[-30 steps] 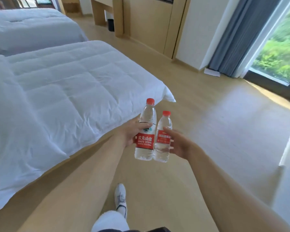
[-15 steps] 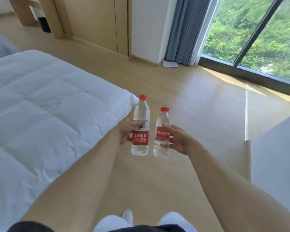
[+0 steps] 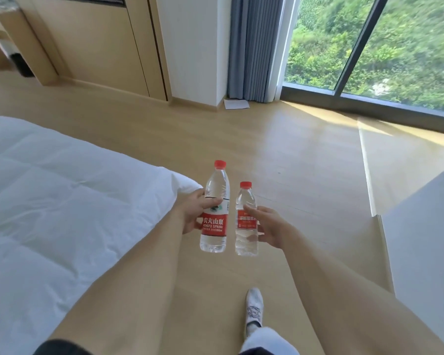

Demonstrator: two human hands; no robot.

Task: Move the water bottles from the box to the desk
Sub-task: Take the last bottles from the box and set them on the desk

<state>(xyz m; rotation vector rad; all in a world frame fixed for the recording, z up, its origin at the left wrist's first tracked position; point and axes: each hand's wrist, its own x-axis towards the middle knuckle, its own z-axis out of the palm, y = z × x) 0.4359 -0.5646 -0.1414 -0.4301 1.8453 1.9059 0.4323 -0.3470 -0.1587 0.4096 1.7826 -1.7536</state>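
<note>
Two ribbed clear plastic bottles

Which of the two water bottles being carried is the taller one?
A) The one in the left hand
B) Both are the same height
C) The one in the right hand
A: the bottle in the left hand, the Nongfu Spring bottle, has its red cap above that of the smaller bottle in the right hand, while their bases are near level.

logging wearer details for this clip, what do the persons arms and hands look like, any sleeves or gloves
Both arms are bare from the bottom of the frame to the wrist: no sleeves in view. The left hand and right hand wear no gloves, and no watch, ring or bracelet shows.
</note>
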